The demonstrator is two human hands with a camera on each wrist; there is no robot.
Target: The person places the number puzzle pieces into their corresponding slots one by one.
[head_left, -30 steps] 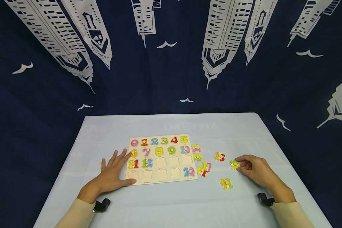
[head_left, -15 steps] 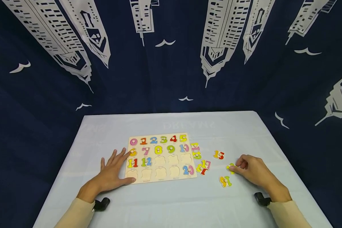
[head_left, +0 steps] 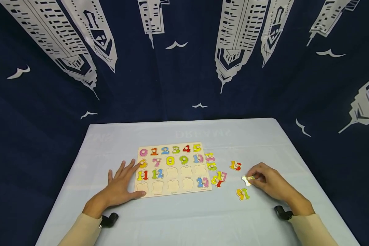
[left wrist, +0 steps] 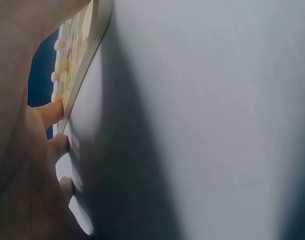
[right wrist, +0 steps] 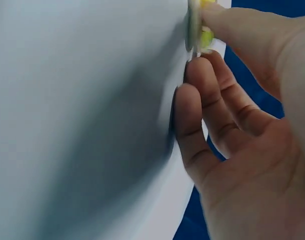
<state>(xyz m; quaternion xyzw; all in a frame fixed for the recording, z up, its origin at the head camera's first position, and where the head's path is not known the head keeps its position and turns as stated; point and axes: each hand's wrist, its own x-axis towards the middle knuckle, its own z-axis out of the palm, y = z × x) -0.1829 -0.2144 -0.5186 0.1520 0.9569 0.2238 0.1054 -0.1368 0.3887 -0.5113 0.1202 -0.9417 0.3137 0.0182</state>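
Note:
A wooden number puzzle board (head_left: pixel 179 192) lies on the table with coloured number pieces in its upper rows and several bare slots below. My left hand (head_left: pixel 120 186) rests at its left edge, fingers spread, with the thumb at the near corner and the index finger by the 6. To the right of the board, my right hand (head_left: pixel 272 181) pinches a yellow-green number puzzle piece (head_left: pixel 246 181) between thumb and fingers. The piece looks tilted, and its number cannot be read. In the right wrist view the number piece (right wrist: pixel 206 37) appears edge-on, partly hidden by the thumb.
Loose pieces lie right of the board: a 15 (head_left: pixel 235 165), an upside-down 16 (head_left: pixel 242 194), and a cluster of overlapping pieces (head_left: pixel 219 178) close to the board's edge. A white cloth (head_left: pixel 184 222) covers the table; a dark blue patterned curtain (head_left: pixel 160 82) hangs behind.
My right hand has shifted slightly left with the puzzle piece, which has turned and tipped in its fingers. The left hand stays at the board.

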